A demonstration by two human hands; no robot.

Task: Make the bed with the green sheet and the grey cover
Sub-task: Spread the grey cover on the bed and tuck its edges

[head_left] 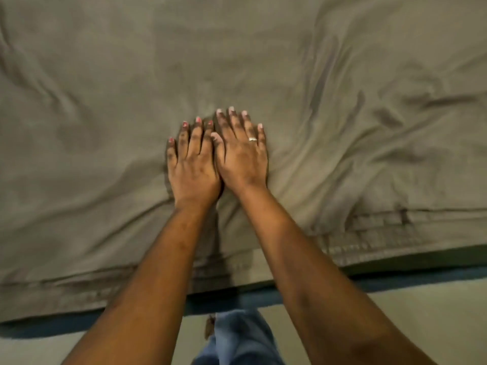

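Left hand (193, 164) and right hand (241, 154), flat with fingers straight, side by side, press the wrinkled grey fabric cover (342, 75) spread across the bed; uneven outward strokes would likely bunch creases toward its edges.

A pale beige floor (395, 320) fills the lower part of the view. A dark blue band (395, 281) runs across just above it. Blue jeans (237, 341) show at bottom centre, with a small, blurred brown thing (210, 326) at their left edge.
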